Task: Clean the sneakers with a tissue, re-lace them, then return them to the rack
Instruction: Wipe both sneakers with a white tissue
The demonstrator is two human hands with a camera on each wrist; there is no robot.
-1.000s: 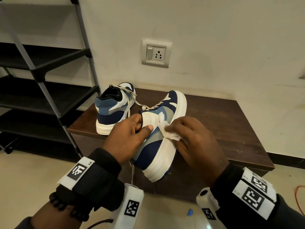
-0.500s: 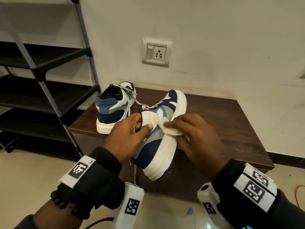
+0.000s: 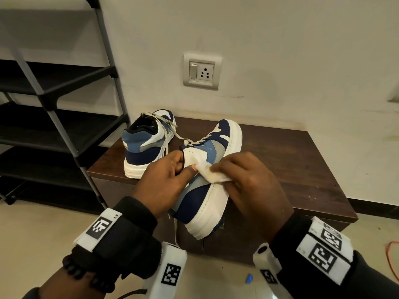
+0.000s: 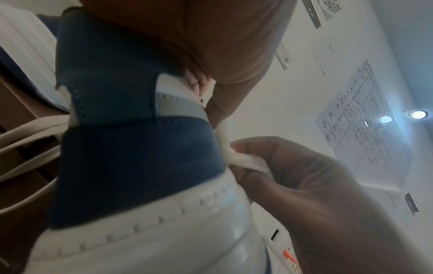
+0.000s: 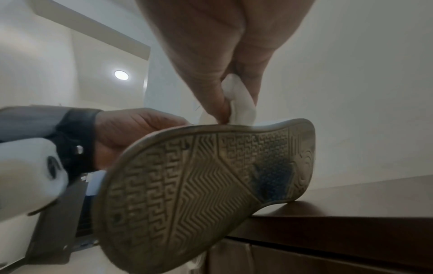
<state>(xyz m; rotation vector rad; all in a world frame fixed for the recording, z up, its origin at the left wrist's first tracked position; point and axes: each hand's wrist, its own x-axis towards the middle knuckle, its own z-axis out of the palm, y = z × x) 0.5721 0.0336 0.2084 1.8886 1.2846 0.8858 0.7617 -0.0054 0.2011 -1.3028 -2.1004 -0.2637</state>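
Note:
A blue, grey and white sneaker (image 3: 207,190) lies tipped on its side over the front edge of the dark wooden cabinet (image 3: 302,169), toe resting on top. My left hand (image 3: 166,175) grips its collar, thumb on the white side panel. My right hand (image 3: 244,180) pinches a crumpled white tissue (image 3: 212,174) against the sneaker's side, just above the white midsole. The left wrist view shows the tissue (image 4: 246,163) at the sneaker's (image 4: 131,148) edge. The right wrist view shows the worn sole (image 5: 199,185) and the tissue (image 5: 241,109). The second sneaker (image 3: 146,147) stands upright on the cabinet, laces loose.
A black and grey shoe rack (image 3: 54,104) with dark shelves stands to the left of the cabinet. A wall socket (image 3: 201,71) is above the cabinet. A small blue scrap (image 3: 249,278) and an orange cable (image 3: 390,255) lie on the tiled floor.
My right hand has slid the tissue up and to the left along the sneaker's side, toward my left thumb. The left hand and the sneaker have hardly moved.

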